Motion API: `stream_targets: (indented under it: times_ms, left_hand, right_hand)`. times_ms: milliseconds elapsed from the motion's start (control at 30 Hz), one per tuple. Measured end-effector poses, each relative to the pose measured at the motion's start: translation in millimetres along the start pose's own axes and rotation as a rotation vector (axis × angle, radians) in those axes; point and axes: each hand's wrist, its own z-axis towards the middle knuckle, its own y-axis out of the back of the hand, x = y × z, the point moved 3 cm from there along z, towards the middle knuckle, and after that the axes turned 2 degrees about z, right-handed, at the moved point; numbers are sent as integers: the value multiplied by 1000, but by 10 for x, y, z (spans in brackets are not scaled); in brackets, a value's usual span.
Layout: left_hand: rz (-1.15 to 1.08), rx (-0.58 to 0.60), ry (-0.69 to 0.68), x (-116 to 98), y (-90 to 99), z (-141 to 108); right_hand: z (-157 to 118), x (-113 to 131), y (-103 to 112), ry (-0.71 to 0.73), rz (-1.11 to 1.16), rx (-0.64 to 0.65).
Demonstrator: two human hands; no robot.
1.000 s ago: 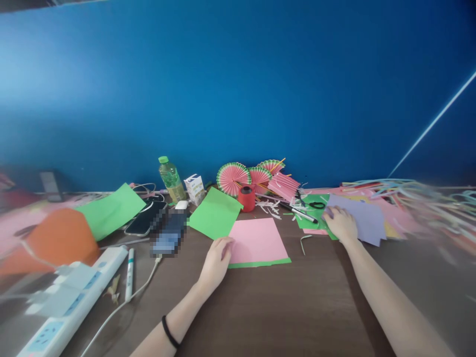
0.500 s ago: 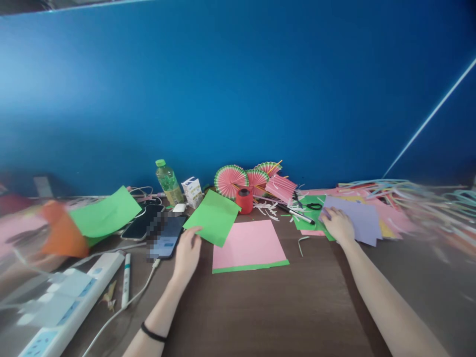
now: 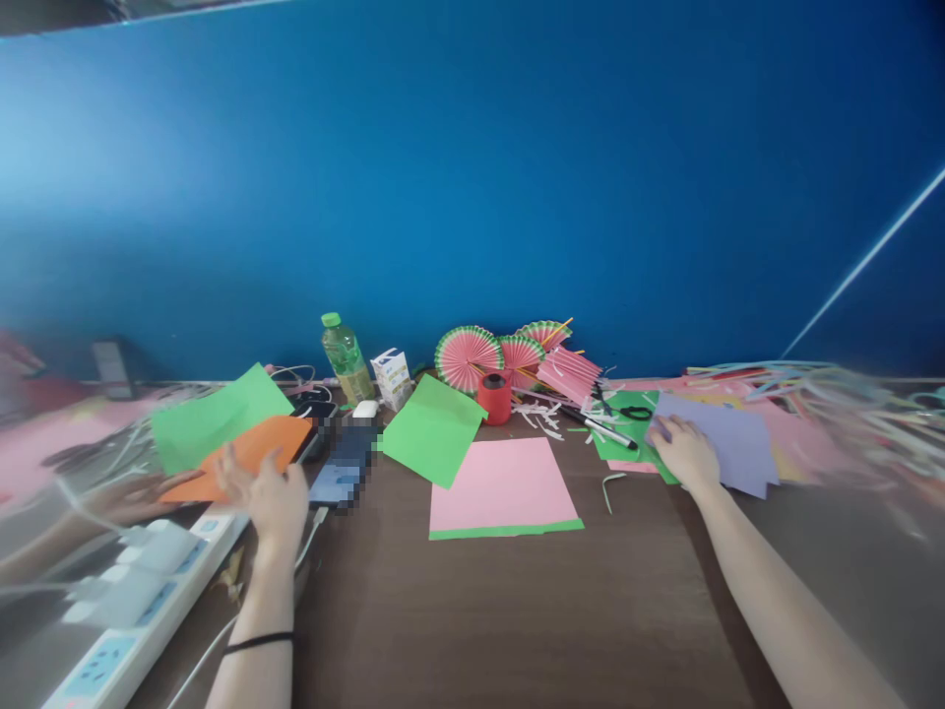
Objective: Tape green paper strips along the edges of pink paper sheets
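My left hand [image 3: 272, 492], a black band on its wrist, has its fingers spread against an orange sheet of paper [image 3: 255, 448]. Another person's hand [image 3: 129, 495] is at the sheet's left end, partly blurred. Behind the orange sheet is a green sheet [image 3: 214, 418]. Over on the right, my right hand [image 3: 686, 453] lies with fingers stretched on a purple sheet of paper [image 3: 738, 443]. Between my hands rests a pink sheet [image 3: 506, 487] with a green strip along its near edge. Another green sheet [image 3: 432, 433] overlaps its upper left corner.
Pleated watermelon-patterned fans [image 3: 471, 359] stand by a red spool [image 3: 494, 399] at the back. A bottle [image 3: 346, 359], small carton [image 3: 391, 379] and phone [image 3: 344, 468] are left of them. A white power strip [image 3: 140, 630] occupies the front left. A marker [image 3: 609, 431] and scissors [image 3: 636, 413] lie right.
My left hand has moved left from beside the green sheet to the orange paper. The other person's orange paper has come rightward over the phones. My right hand stays on the purple sheet.
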Motion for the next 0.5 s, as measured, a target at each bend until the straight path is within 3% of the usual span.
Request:
stream_targets:
  times_ms: [200, 333, 500]
  left_hand:
    - [202, 65, -96, 91, -71, 13]
    - [229, 35, -116, 98, -22, -1]
    - [231, 101, -6, 122, 43, 17]
  right_hand:
    - [-16, 26, 27, -15, 3, 17]
    - [-18, 30, 34, -18, 10, 27]
    - [-11, 11, 20, -32, 29, 30]
